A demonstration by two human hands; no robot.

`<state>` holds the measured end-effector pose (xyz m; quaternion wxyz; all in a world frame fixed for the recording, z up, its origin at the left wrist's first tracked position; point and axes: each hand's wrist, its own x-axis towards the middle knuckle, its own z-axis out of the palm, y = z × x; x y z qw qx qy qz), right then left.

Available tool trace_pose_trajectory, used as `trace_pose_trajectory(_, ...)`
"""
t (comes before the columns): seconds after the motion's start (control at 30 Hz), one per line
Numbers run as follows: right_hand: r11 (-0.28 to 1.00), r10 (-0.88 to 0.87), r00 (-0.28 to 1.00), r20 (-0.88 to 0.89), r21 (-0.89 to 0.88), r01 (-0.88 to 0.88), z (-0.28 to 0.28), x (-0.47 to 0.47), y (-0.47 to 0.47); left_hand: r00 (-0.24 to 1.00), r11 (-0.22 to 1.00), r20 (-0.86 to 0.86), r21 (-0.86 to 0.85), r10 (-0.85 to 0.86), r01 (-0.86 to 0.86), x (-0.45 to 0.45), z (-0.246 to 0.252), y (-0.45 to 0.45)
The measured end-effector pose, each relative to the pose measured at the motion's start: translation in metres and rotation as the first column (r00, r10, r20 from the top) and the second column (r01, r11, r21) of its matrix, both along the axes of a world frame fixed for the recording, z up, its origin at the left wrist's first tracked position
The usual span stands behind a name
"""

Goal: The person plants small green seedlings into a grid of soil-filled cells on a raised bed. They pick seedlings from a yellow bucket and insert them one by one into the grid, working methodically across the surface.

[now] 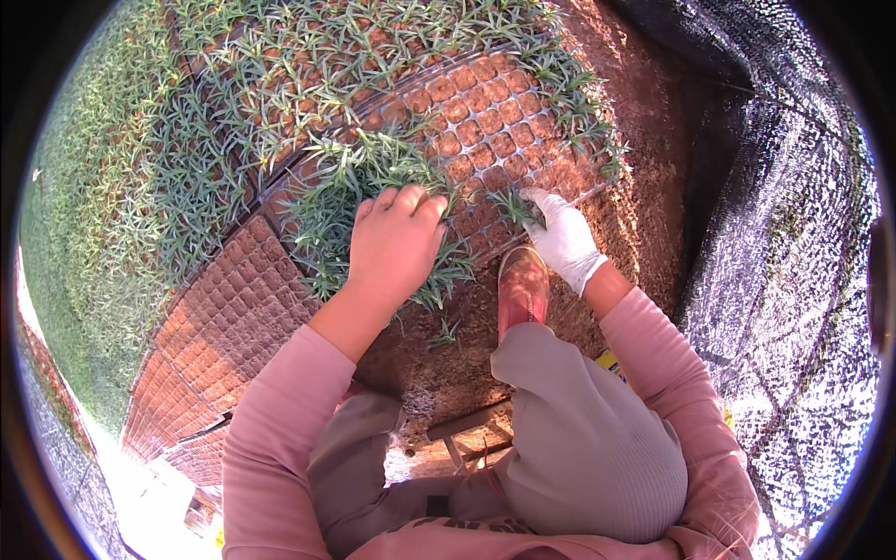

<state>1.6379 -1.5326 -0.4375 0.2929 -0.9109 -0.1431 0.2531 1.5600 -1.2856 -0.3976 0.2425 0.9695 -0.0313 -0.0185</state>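
My bare left hand (397, 238) lies over a heap of loose green seedlings (325, 199), back of the hand up. Its fingers curl down into the leaves, so whatever they grasp is hidden. My right hand (563, 234), in a white glove, pinches a small seedling (509, 204) between thumb and fingers. This seedling is low over the near edge of a cell tray (483, 133) filled with brown soil. Many of the tray's cells show bare soil, while seedlings stand along its right end.
Trays of planted seedlings (280, 77) spread beyond and to the left. Soil-filled trays (224, 308) without plants lie at left. My shoe (523, 287) is close to the tray's near edge. Dark shade netting (784, 280) hangs at right. A stray seedling (446, 332) lies on the ground.
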Motion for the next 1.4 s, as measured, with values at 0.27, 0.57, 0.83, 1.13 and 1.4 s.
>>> trace_pose_trajectory(0.27, 0.539, -0.535, 0.614, -0.58, 0.326, 0.777, 0.009, 0.003, -0.05, 0.999, 0.992, -0.03, 0.123, -0.016, 0.02, 0.03, -0.021, -0.023)
trace_pose_trajectory(0.57, 0.544, -0.459, 0.639, -0.617, 0.374, 0.751, 0.018, 0.004, -0.059, 0.997, 0.905, -0.012, -0.42, 0.076, -0.074, 0.027, -0.018, -0.076)
trace_pose_trajectory(0.83, 0.868, -0.197, 0.837, -0.51, 0.307, 0.391, 0.024, -0.005, -0.034, 0.946, 0.561, -0.315, -0.771, 0.077, -0.302, 0.027, -0.032, -0.102)
trace_pose_trajectory(1.13, 0.417, -0.608, 0.586, -0.536, 0.413, 0.81, 0.018, 0.032, -0.075, 0.82, 0.293, -0.535, -0.766, 0.204, -0.572, 0.026, -0.035, -0.076)
trace_pose_trajectory(1.4, 0.746, -0.641, 0.768, -0.001, 0.234, 0.623, -0.026, 0.062, -0.071, 0.775, 0.321, -0.61, -0.71, 0.165, -0.627, 0.015, -0.036, -0.085)
